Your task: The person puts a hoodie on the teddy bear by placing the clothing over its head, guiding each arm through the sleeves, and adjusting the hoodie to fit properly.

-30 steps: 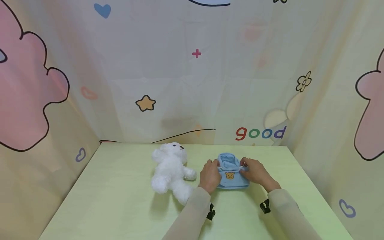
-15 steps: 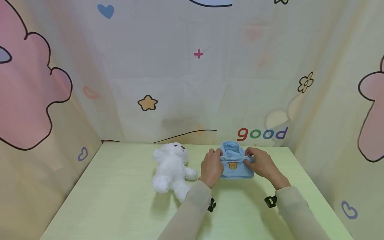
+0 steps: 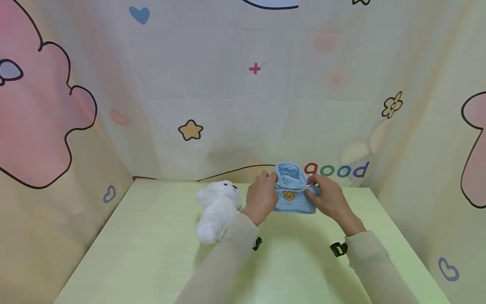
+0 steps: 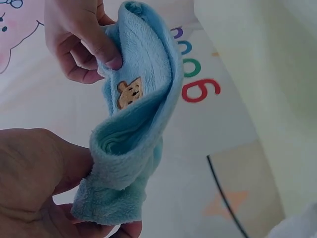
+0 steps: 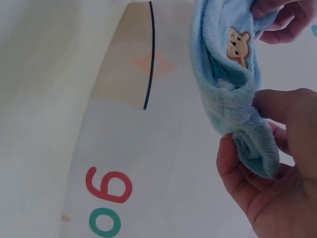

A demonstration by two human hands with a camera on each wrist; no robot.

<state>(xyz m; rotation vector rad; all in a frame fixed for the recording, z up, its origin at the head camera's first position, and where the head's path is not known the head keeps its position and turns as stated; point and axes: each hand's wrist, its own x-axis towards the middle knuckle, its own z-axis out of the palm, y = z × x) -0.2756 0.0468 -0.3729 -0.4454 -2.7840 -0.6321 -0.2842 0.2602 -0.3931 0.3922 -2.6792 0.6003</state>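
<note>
Both hands hold up a small light-blue fleece hoodie, doll-sized, with a brown bear face stitched on its front. My left hand grips its left side at the sleeve, and my right hand pinches the right sleeve. In the left wrist view the bottom hem of the hoodie gapes open, and the inside shows. The right wrist view has the right-hand sleeve between thumb and fingers. Left of the hands lies a white plush bear, its lower part hidden behind the left forearm.
A pale green-yellow table spreads beneath the hands. Printed curtains with hearts, a star and the word "good" hang behind it and along both sides. A black wrist mount sits at the right cuff.
Both hands have raised the hoodie up and away from me, off the table. The left forearm now covers more of the plush bear's legs. The head view has shifted slightly.
</note>
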